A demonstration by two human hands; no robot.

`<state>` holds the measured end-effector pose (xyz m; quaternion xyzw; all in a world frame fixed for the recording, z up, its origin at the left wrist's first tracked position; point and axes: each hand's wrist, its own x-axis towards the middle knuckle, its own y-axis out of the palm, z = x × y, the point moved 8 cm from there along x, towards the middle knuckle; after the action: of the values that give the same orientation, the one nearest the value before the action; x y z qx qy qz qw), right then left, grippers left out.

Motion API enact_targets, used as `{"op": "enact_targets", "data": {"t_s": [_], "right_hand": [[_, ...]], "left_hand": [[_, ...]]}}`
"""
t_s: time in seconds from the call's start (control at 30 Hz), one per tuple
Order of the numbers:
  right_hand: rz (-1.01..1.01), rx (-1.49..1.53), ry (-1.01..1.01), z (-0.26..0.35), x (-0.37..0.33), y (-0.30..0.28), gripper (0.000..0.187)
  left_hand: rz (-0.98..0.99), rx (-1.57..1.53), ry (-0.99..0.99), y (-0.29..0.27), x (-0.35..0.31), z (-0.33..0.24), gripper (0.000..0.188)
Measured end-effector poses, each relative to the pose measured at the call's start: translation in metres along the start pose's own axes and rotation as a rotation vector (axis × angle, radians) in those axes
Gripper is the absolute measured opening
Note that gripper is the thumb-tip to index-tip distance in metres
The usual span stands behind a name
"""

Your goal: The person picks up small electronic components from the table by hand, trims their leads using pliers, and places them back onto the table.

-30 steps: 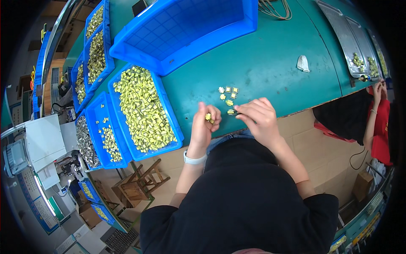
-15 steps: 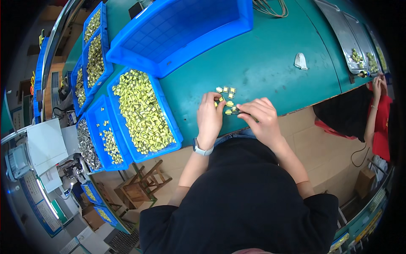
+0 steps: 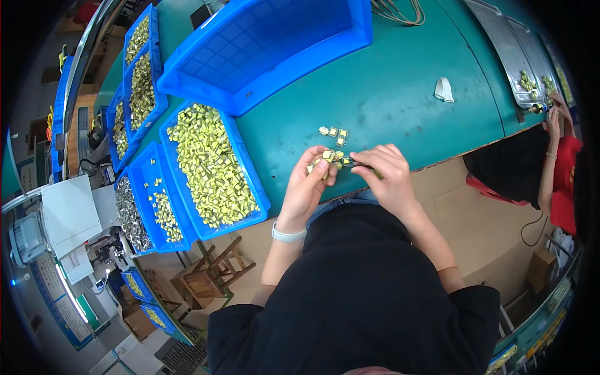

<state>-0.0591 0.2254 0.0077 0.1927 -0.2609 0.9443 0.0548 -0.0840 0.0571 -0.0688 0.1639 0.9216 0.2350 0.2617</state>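
Observation:
My left hand, palm turned up, is closed around several small yellow-wrapped blocks with metallic edges, like little transformers. Close on its right, my right hand pinches a thin dark tool. The tool's tip reaches the blocks at the left fingertips; its exact kind is too small to make out. Just beyond the hands, several more yellow blocks lie on the green tabletop.
A blue bin heaped with yellow blocks stands at the left, beside more blue bins. A large blue crate lies tipped behind. A white scrap rests at right. A co-worker's hands are at metal trays, far right.
My left hand has rolled palm up and lifted the yellow blocks that were near the table. My right hand stays about where it was, with the tool.

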Motion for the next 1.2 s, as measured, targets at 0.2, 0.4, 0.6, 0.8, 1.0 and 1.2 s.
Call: {"op": "enact_targets", "data": {"t_s": [0.2, 0.4, 0.6, 0.8, 1.0, 1.2], "right_hand": [[0.005, 0.026, 0.013, 0.008, 0.001, 0.0, 0.022], [-0.012, 0.02, 0.009, 0.011, 0.0, -0.001, 0.022], [-0.025, 0.031, -0.002, 0.011, -0.002, -0.001, 0.022], [-0.03, 0.057, 0.018, 0.011, -0.001, -0.001, 0.022], [-0.043, 0.068, -0.002, 0.015, 0.0, -0.002, 0.021], [-0.032, 0.041, -0.019, 0.017, 0.0, -0.003, 0.021]], "left_hand": [[0.112, -0.173, 0.085, 0.023, -0.012, -0.01, 0.031], [0.157, -0.193, 0.123, 0.023, -0.013, -0.003, 0.036], [0.172, -0.21, 0.146, 0.026, -0.015, -0.001, 0.037], [0.153, -0.217, 0.171, 0.027, -0.016, -0.004, 0.036], [0.181, -0.249, 0.154, 0.03, -0.016, -0.004, 0.036], [0.173, -0.245, 0.135, 0.031, -0.016, -0.004, 0.035]]}}
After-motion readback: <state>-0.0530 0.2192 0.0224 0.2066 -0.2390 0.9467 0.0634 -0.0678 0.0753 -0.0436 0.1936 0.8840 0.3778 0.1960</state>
